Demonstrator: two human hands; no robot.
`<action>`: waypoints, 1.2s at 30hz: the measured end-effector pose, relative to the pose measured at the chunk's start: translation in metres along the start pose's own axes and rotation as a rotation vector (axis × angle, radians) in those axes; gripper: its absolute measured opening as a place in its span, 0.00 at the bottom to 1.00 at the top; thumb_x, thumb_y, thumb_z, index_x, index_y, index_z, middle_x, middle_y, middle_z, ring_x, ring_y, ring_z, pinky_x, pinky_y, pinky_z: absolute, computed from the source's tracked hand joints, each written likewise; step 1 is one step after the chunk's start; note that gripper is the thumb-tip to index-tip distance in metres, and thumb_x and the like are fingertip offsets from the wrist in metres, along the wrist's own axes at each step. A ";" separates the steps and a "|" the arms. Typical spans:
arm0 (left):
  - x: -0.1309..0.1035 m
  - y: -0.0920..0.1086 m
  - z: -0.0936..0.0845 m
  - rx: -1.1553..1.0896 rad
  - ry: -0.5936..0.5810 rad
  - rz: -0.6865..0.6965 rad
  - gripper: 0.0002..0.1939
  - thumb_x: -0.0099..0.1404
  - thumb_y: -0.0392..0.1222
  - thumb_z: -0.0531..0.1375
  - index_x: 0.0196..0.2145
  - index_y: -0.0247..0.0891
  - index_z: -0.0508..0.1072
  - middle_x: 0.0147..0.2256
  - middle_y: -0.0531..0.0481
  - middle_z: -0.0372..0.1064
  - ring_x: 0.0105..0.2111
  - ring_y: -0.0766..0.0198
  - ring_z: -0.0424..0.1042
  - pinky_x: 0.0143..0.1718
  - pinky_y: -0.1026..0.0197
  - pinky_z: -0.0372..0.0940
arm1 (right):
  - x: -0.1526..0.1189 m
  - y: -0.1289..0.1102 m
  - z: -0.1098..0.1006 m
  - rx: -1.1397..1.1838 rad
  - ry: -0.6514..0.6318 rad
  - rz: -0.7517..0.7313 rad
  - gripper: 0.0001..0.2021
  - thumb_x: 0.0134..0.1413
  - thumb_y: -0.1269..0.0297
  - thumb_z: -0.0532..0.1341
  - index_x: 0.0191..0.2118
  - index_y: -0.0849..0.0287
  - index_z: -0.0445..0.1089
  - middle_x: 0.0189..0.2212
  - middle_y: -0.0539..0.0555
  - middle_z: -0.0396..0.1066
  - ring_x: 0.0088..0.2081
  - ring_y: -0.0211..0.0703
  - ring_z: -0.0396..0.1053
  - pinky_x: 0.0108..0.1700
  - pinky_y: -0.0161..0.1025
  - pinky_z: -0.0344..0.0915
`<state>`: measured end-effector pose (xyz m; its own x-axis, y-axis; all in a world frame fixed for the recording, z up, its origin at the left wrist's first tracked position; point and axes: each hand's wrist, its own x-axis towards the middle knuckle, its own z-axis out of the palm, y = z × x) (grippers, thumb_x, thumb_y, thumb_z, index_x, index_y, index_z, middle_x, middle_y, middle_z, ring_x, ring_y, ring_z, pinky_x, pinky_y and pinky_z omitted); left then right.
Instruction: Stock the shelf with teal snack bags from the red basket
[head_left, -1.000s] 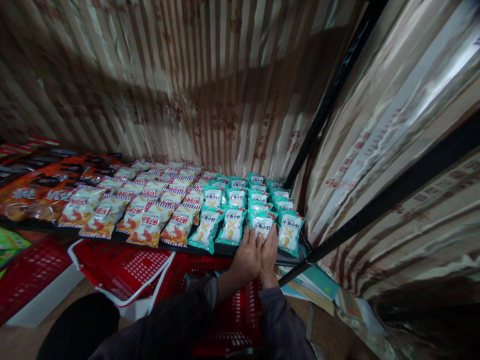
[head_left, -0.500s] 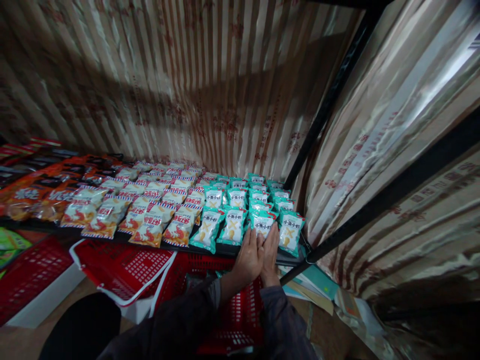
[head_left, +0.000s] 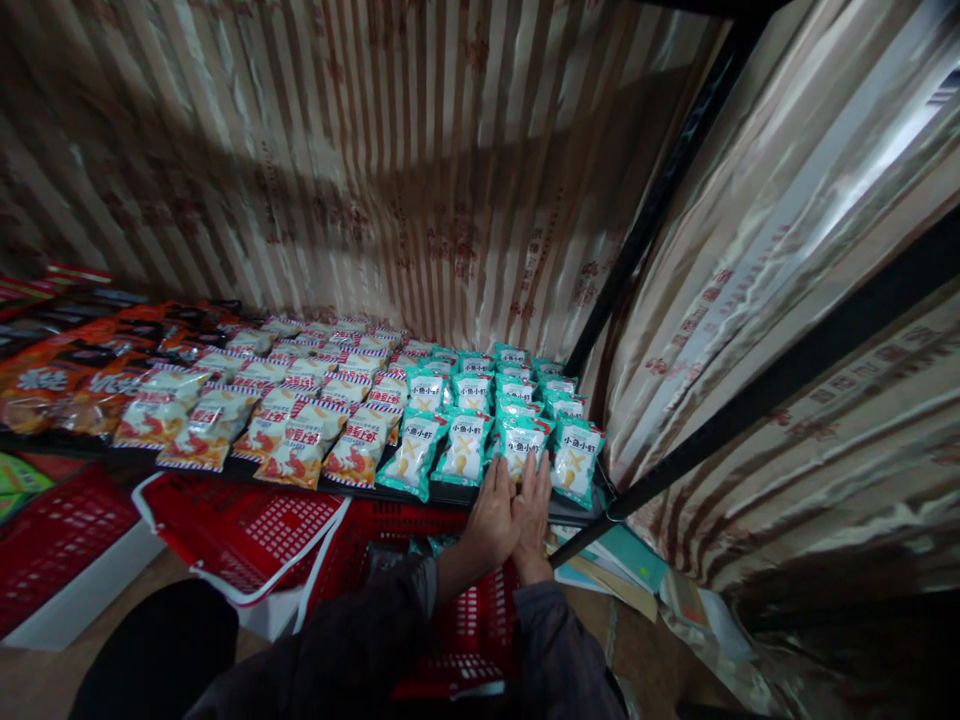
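Touching now with left hand (head_left: 489,518) and right hand (head_left: 532,515), equally near, straight-fingered and unclenched, the near end of a teal packet (head_left: 523,440) dead ahead at the shelf (head_left: 577,512) front, set lengthwise away.

Left hand (head_left: 491,522) and right hand (head_left: 533,525) hide the lower part of a teal snack bag (head_left: 520,440) at five o'clock. At eight, the frame's edge crops a red basket (head_left: 64,545).

I see teal-and-white bags (head_left: 464,450) with yellow pictures, cream bags (head_left: 361,440) with orange bottoms and blue-striped edges, and orange-and-black bags (head_left: 105,388). My sleeves (head_left: 559,640) are dark. The baskets (head_left: 202,512) are red, their handles (head_left: 240,601) white. The curtain (head_left: 420,150) has brown and cream stripes with reddish prints.
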<state>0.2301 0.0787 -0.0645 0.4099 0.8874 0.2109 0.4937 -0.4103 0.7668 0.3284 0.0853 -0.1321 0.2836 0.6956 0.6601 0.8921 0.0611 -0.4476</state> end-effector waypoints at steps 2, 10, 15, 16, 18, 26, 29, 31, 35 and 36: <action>0.001 -0.001 0.002 -0.009 0.015 0.001 0.34 0.67 0.42 0.47 0.66 0.20 0.50 0.67 0.26 0.47 0.68 0.48 0.47 0.67 0.42 0.47 | 0.001 0.002 0.001 0.010 -0.007 0.020 0.30 0.69 0.54 0.43 0.71 0.55 0.35 0.70 0.66 0.40 0.70 0.57 0.42 0.62 0.62 0.56; -0.004 -0.009 0.007 -0.009 0.027 0.045 0.33 0.69 0.44 0.46 0.66 0.20 0.50 0.67 0.26 0.44 0.69 0.47 0.43 0.67 0.41 0.48 | 0.000 0.001 -0.003 0.001 0.034 -0.029 0.31 0.69 0.57 0.44 0.71 0.50 0.30 0.72 0.63 0.28 0.71 0.58 0.34 0.64 0.65 0.53; -0.008 -0.012 0.009 -0.017 0.049 0.083 0.33 0.70 0.46 0.46 0.66 0.23 0.50 0.68 0.28 0.44 0.69 0.47 0.42 0.66 0.40 0.49 | -0.004 -0.004 -0.006 -0.062 0.051 -0.053 0.31 0.69 0.59 0.44 0.71 0.51 0.28 0.72 0.64 0.28 0.71 0.58 0.32 0.63 0.67 0.52; -0.009 -0.012 0.009 -0.016 0.045 0.086 0.33 0.70 0.46 0.46 0.66 0.22 0.50 0.67 0.27 0.45 0.69 0.47 0.41 0.67 0.40 0.49 | -0.005 -0.005 -0.006 -0.063 0.041 -0.049 0.31 0.69 0.59 0.44 0.71 0.51 0.27 0.72 0.64 0.28 0.71 0.58 0.33 0.63 0.67 0.52; -0.009 -0.011 0.010 -0.015 0.032 0.089 0.33 0.70 0.46 0.45 0.66 0.20 0.50 0.67 0.26 0.46 0.69 0.46 0.42 0.67 0.40 0.48 | -0.007 -0.005 -0.005 -0.051 0.013 -0.034 0.31 0.69 0.58 0.43 0.71 0.50 0.26 0.72 0.64 0.30 0.71 0.57 0.35 0.63 0.66 0.52; -0.005 -0.012 0.012 -0.020 0.045 0.064 0.33 0.71 0.48 0.45 0.66 0.23 0.51 0.67 0.28 0.47 0.68 0.48 0.46 0.67 0.41 0.50 | 0.001 0.006 0.000 0.039 -0.011 -0.025 0.30 0.69 0.56 0.43 0.71 0.51 0.31 0.70 0.65 0.40 0.69 0.56 0.44 0.61 0.60 0.58; -0.004 -0.011 0.010 -0.025 0.028 0.068 0.32 0.71 0.46 0.45 0.66 0.24 0.52 0.67 0.30 0.47 0.68 0.49 0.45 0.67 0.43 0.50 | 0.004 0.005 -0.002 0.050 0.006 -0.030 0.29 0.69 0.57 0.44 0.71 0.50 0.34 0.71 0.64 0.37 0.70 0.56 0.42 0.62 0.61 0.57; -0.004 -0.009 0.008 -0.029 0.025 0.067 0.32 0.71 0.46 0.45 0.66 0.24 0.52 0.67 0.30 0.46 0.69 0.49 0.45 0.67 0.44 0.50 | 0.005 0.003 -0.004 0.049 0.023 -0.033 0.29 0.69 0.58 0.44 0.71 0.50 0.35 0.71 0.63 0.35 0.71 0.56 0.39 0.63 0.62 0.55; -0.004 -0.008 0.009 -0.043 0.026 0.049 0.33 0.70 0.46 0.45 0.66 0.21 0.52 0.67 0.28 0.46 0.68 0.48 0.46 0.67 0.44 0.49 | 0.005 0.000 -0.006 0.064 0.017 -0.038 0.29 0.69 0.59 0.43 0.71 0.51 0.33 0.72 0.63 0.32 0.71 0.57 0.36 0.64 0.64 0.52; -0.003 -0.008 0.009 -0.047 0.031 0.048 0.33 0.70 0.46 0.45 0.66 0.20 0.52 0.67 0.28 0.47 0.68 0.48 0.46 0.67 0.45 0.50 | 0.005 0.000 -0.005 0.070 0.015 -0.038 0.29 0.69 0.59 0.43 0.71 0.51 0.33 0.72 0.62 0.32 0.71 0.56 0.36 0.64 0.64 0.52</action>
<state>0.2319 0.0774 -0.0770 0.4076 0.8734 0.2664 0.4368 -0.4427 0.7831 0.3312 0.0853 -0.1253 0.2553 0.6813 0.6860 0.8758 0.1375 -0.4626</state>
